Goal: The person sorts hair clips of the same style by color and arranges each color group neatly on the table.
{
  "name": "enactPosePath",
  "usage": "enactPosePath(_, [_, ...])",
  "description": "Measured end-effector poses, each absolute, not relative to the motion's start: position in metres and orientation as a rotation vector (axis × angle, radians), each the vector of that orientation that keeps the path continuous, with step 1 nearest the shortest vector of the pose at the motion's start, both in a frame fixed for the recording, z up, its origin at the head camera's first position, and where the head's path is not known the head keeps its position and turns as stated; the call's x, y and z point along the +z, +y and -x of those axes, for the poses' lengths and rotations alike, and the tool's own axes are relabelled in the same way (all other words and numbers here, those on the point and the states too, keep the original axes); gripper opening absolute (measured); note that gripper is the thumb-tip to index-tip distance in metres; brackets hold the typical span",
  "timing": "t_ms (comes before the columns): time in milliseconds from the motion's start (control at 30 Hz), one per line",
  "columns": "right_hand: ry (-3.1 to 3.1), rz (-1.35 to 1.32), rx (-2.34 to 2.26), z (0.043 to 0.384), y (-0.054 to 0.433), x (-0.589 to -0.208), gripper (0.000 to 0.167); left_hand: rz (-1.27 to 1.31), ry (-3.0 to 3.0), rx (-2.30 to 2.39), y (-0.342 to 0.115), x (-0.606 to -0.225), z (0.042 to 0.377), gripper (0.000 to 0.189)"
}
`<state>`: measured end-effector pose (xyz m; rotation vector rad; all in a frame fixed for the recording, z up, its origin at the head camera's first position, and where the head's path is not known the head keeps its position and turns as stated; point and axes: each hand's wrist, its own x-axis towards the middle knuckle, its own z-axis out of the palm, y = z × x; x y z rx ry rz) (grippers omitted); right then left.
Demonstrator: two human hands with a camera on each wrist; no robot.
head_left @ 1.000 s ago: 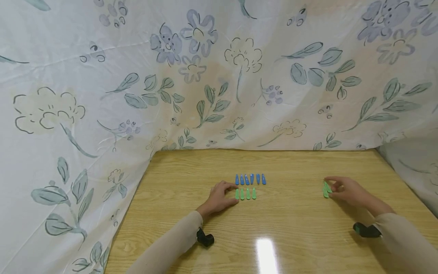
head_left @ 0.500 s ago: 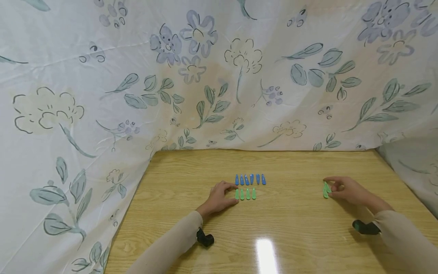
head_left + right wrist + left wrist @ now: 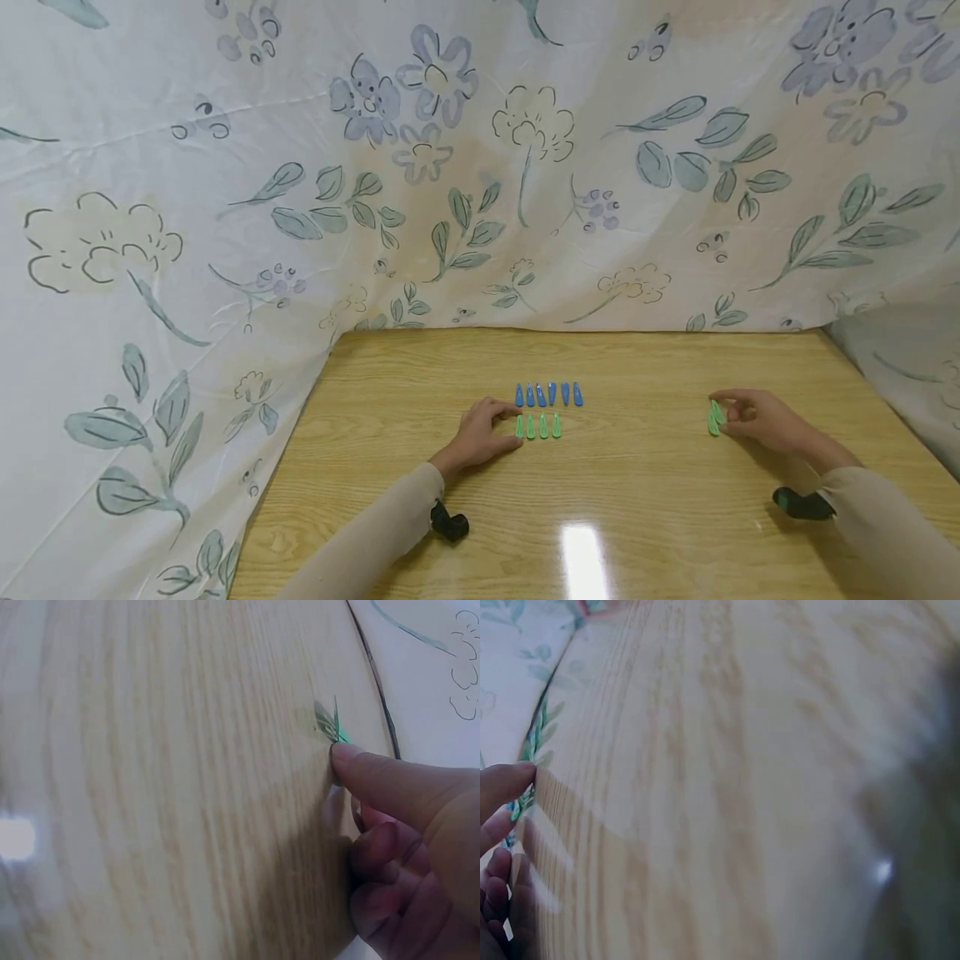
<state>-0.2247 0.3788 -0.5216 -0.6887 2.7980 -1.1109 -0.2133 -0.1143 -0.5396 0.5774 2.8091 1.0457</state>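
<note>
Several green hair clips lie side by side in a short row on the table. At the row's left end my left hand pinches the end clip lengthwise, index fingertip at its top and thumb at its bottom. Just behind runs a row of several blue hair clips. Off to the right, two more green hair clips overlap at the fingertips of my right hand. Its index finger and thumb pinch one of these clips; the right wrist view shows green clip tips past the thumb.
The wood-grained table carries everything. A floral cloth hangs along its back and both sides. A dark device sits on each wrist, the left one and the right one. A bright light reflection shows on the front of the tabletop.
</note>
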Motion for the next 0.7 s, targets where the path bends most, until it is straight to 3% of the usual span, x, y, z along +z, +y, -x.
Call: enactPosePath(700, [2.877, 0.601, -1.167, 0.222, 0.381, -0.533, 0.049, -0.570, 2.809, 1.070, -0.113, -0.539, 0.211, 0.046])
